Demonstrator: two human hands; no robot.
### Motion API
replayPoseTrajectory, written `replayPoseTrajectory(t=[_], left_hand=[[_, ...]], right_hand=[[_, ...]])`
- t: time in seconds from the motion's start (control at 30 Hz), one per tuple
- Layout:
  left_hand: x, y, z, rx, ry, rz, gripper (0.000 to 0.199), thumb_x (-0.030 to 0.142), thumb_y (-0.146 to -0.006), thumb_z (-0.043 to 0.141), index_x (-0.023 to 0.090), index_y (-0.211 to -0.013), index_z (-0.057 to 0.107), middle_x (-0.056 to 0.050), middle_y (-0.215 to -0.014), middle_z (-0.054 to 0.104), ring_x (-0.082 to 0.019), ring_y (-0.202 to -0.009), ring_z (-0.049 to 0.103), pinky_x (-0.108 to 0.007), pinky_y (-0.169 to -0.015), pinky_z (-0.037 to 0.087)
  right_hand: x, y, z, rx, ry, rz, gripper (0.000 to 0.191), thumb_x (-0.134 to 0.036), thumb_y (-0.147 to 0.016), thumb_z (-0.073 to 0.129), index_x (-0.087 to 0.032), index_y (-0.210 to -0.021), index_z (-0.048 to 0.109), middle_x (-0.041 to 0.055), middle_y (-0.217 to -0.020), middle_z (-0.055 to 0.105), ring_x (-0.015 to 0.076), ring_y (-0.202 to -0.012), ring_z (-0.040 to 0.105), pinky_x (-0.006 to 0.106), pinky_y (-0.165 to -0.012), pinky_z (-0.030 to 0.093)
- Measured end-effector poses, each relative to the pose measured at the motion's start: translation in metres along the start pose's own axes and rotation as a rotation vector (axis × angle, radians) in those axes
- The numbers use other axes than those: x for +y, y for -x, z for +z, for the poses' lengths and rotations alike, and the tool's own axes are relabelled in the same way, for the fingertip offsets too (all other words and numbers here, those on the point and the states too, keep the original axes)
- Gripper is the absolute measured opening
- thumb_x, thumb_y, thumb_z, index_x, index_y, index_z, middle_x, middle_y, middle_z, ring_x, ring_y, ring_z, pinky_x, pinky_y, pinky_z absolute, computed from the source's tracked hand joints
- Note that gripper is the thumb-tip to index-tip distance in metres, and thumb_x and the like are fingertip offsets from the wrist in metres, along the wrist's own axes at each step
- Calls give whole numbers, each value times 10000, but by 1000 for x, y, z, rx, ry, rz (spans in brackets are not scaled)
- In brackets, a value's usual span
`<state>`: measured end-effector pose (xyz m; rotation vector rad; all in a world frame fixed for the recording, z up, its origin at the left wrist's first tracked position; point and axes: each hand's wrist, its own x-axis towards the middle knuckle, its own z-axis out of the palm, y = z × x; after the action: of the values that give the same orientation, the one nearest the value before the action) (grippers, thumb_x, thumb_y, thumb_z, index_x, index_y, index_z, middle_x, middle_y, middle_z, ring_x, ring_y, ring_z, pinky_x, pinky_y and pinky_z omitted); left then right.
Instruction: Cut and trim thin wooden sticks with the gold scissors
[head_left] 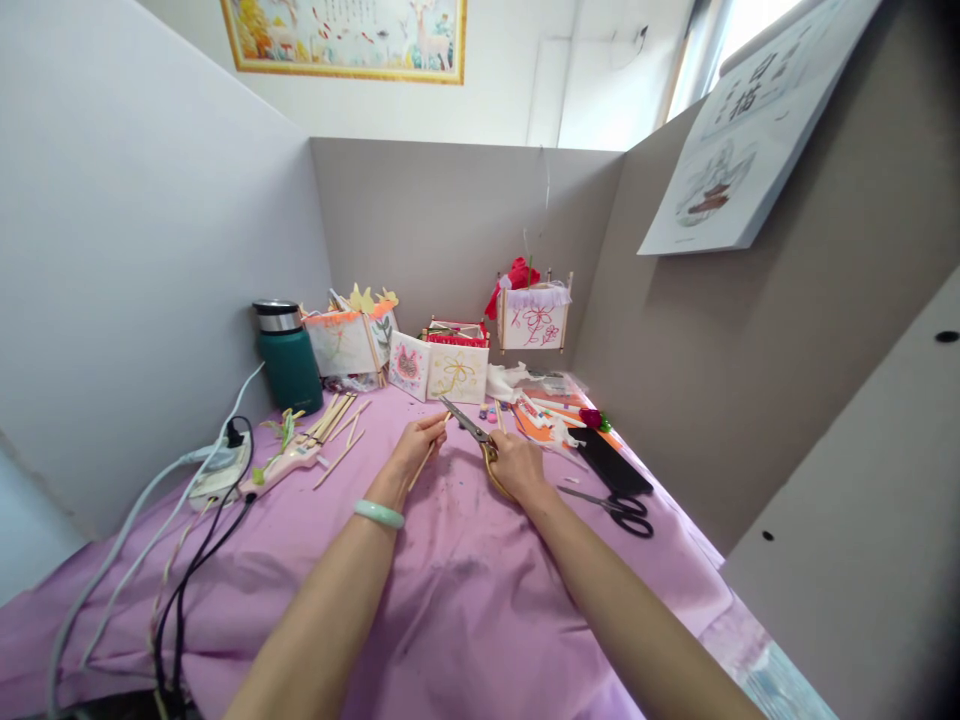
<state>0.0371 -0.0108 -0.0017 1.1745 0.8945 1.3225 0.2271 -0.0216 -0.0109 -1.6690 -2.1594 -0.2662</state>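
Note:
Near the middle of the purple cloth (450, 600), my left hand (420, 445) pinches a thin wooden stick (421, 470), which slants down below the fingers. A pale green bangle (379, 514) is on that wrist. My right hand (517, 462) is closed round the gold handles of a pair of scissors (471, 424). The blades point up and left, their tips close to the fingers of my left hand and the stick's upper end. Whether the blades touch the stick is too small to tell.
Black scissors (619, 508) and a black phone (609, 462) lie right. Left are a green bottle (291, 368), loose sticks (339, 460), a pink tool (281, 465) and a power strip (221, 480) with cables. Decorated boxes (457, 373) stand behind; a painted lantern (534, 320) hangs back right.

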Motion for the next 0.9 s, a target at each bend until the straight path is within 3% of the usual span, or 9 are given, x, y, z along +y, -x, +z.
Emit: replayPoseTrajectory(t=[0.1,0.2,0.5,0.63,0.9], left_hand=[[3,1,1,-16,-32,19,168,292,-662,640,157,-673,540,74,-467,374,-36,-356,243,-213,-379,117],[3,1,2,-4,-98,43,225,293,-674,617,171,-573,457,64,-461,378,-34,-346,240,-220,-372,118],[3,2,1,23,-122,55,207,322,-665,625,160,-631,501,78,-464,350,-30,-357,226,-213,-387,113],[3,2,2,5,-113,82,192,295,-677,602,167,-614,474,78,-464,341,-34,-366,227,-214,-389,121],[2,1,-1,6,-92,66,179,301,-659,633,141,-709,566,80,-484,332,-36,-382,225,-210,-395,108]], right_hand=[[-2,2,-3,8,-9,-6,298,-405,-920,397,-263,-1112,576,62,-1000,650,196,-864,614,274,-699,381],[-4,3,-4,-3,-15,-2,298,-391,-919,407,-252,-1126,569,77,-1021,634,199,-896,603,274,-719,384],[-6,3,0,-8,-29,-1,285,-389,-929,377,-242,-1074,574,64,-954,639,206,-820,616,288,-690,392],[-7,4,-2,21,-10,13,285,-388,-929,385,-238,-1094,563,77,-1010,629,204,-874,608,288,-714,396],[-9,3,-5,-40,7,13,294,-396,-936,372,-245,-1092,571,73,-985,649,201,-847,625,285,-697,394]])
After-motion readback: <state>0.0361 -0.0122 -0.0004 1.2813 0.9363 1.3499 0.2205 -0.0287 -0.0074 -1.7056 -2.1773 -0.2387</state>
